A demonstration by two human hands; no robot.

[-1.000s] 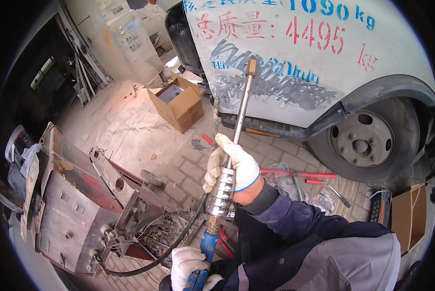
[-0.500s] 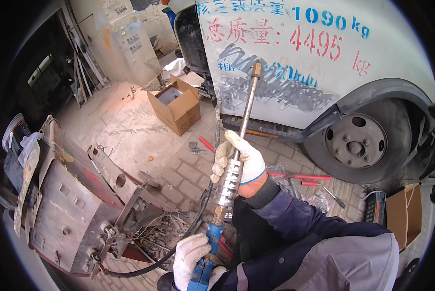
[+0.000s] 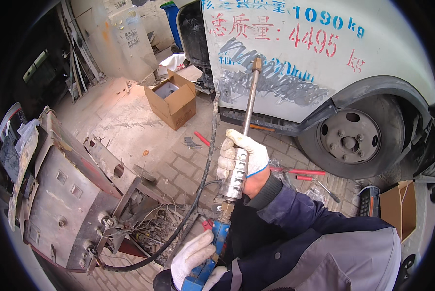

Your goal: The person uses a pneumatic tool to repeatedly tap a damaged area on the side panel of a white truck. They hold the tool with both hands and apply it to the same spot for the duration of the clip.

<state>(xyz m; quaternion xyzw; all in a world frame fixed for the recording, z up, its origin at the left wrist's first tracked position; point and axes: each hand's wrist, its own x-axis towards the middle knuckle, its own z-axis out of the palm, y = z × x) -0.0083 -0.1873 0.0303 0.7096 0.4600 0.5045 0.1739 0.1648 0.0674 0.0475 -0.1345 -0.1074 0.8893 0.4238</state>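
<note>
Both my hands wear white knit gloves and hold one long tool, which looks like a slide hammer [image 3: 236, 175]. My right hand [image 3: 244, 153] is closed round the upper part of its ribbed silver sleeve, just below the bare steel rod. That rod slants up and away to a brass-coloured hex end, in front of the white vehicle panel. Lower down, my left hand [image 3: 193, 257] is closed round the blue handle [image 3: 221, 234], its fingers lying along the left side. A brass fitting joins handle and sleeve. The handle's lower end runs out of view.
A dark hose [image 3: 205, 179] runs up past the tool's left side. At left stands a worn metal machine [image 3: 72, 199]. An open carton [image 3: 176, 114] sits beyond. Red-handled tools [image 3: 305, 171] lie near the wheel [image 3: 351, 138]; another carton [image 3: 399, 213] stands at right.
The tool has shifted slightly right against the hose, with both hands still on it. My left fingers look a little straighter on the handle. The view has tilted slightly.
</note>
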